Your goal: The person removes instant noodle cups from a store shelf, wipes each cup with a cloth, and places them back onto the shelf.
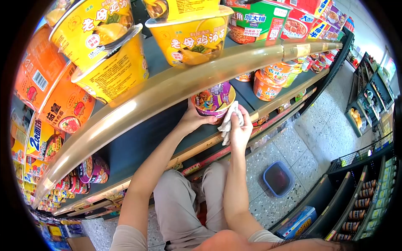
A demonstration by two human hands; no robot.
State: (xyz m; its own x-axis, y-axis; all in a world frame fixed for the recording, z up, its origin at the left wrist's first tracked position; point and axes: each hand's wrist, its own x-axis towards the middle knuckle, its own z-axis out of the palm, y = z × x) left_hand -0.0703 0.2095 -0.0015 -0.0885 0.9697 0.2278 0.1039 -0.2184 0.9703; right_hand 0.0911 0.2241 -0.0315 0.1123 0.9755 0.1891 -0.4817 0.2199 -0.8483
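Low over the dark shelf, my left hand [196,119] is wrapped round the left side of a purple and yellow noodle cup [214,98], thumb along its lower front. A crumpled white cloth [228,124] is pinched in my right hand [241,127], and it touches the cup's right side. The cup's top edge is partly hidden by the shelf edge above. Orange noodle cups [268,85] stand to the right on the same shelf. Another purple cup [99,169] lies at the shelf's left end.
The upper shelf's curved edge strip [167,88] crosses above my hands. Large yellow noodle bowls [188,39] and a green one [258,25] stand on it. A blue basin [278,179] with dark water is on the speckled floor [310,154]. Dark racks [335,201] stand at right.
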